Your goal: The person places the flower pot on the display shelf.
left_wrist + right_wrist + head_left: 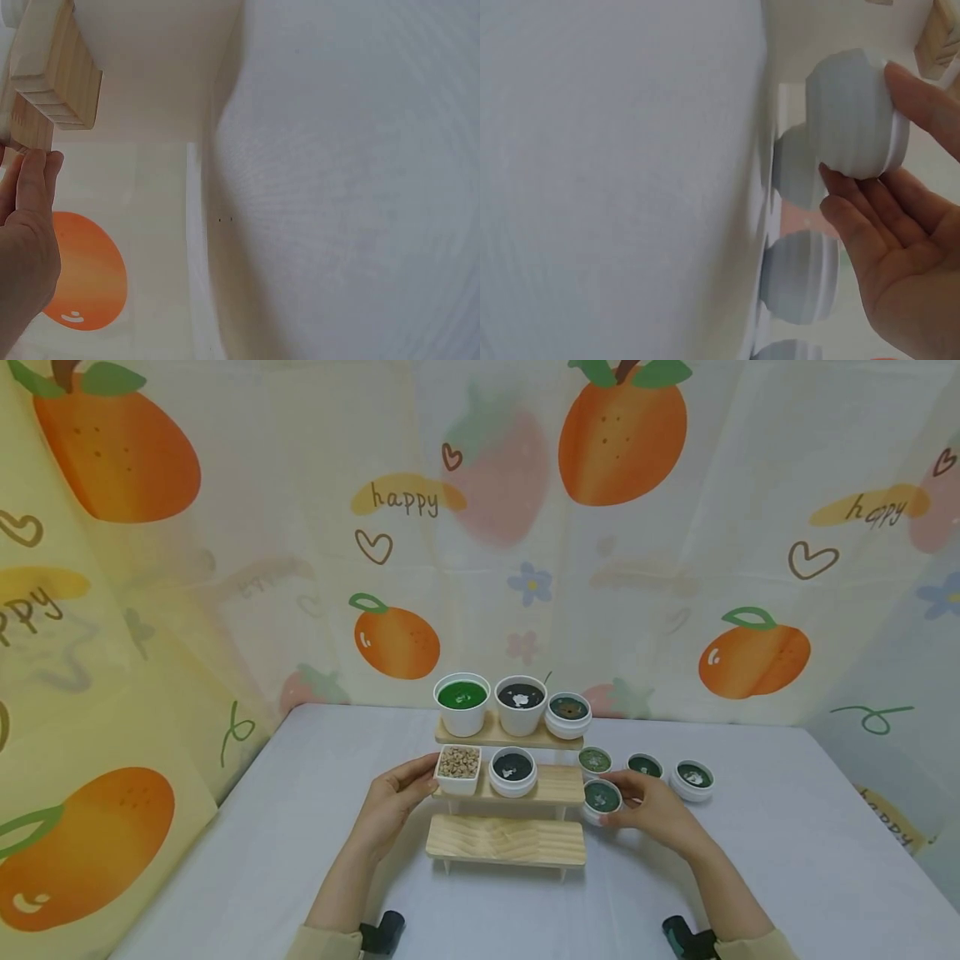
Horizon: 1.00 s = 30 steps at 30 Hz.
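My right hand [660, 806] pinches a small round white pot [602, 800] with dark green contents beside the right end of the wooden stand. In the right wrist view that pot [855, 112] is raised off the white cloth, between thumb and fingers. Straight fingers of my left hand [390, 797] reach the left end of the stand's middle shelf [558, 783], by a square white pot [458, 770] of beige granules. The left wrist view shows these fingers [31, 180] against the wood. A round white pot [513, 772] with dark contents stands beside the square one.
On the top shelf [510, 735] stand a green-filled cup [462, 704], a dark-filled cup [521, 704] and a lower round pot [568, 716]. The bottom shelf [506, 842] shows bare wood. More round pots [692, 781] stand on the white cloth [765, 843] at right.
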{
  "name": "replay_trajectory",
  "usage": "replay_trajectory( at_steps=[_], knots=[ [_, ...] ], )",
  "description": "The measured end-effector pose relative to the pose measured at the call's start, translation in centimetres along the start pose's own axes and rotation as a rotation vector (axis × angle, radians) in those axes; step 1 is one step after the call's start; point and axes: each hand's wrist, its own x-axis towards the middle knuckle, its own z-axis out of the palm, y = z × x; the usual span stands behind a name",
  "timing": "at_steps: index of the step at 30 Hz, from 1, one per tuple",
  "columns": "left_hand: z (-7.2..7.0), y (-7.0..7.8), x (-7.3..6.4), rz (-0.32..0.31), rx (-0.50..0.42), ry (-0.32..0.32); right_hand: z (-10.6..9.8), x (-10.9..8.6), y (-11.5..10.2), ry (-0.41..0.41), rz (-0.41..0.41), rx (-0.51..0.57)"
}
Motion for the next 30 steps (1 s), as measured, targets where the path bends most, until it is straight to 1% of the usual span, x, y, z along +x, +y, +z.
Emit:
replay_trajectory(
  at_steps=[10,16,20,25,30],
  knots=[
    [0.1,0.1,0.0,0.004,0.000,0.001,-0.9,-0.3,-0.5,0.038,0.024,-0.021],
    [0.1,0.2,-0.1,0.007,0.002,0.000,-1.5,-0.7,-0.9,0.060,0.004,0.006],
    [0.1,0.1,-0.1,0.002,0.010,-0.001,-2.0,-0.9,-1.2,0.069,0.019,0.028],
    [0.1,0.2,-0.1,-0.003,0.004,0.002,-2.6,-1.3,-2.0,0.091,0.049,0.062],
    [0.2,0.3,-0.1,0.002,-0.006,0.004,-3.0,-1.7,-3.3,0.113,0.046,0.064]
  ],
)
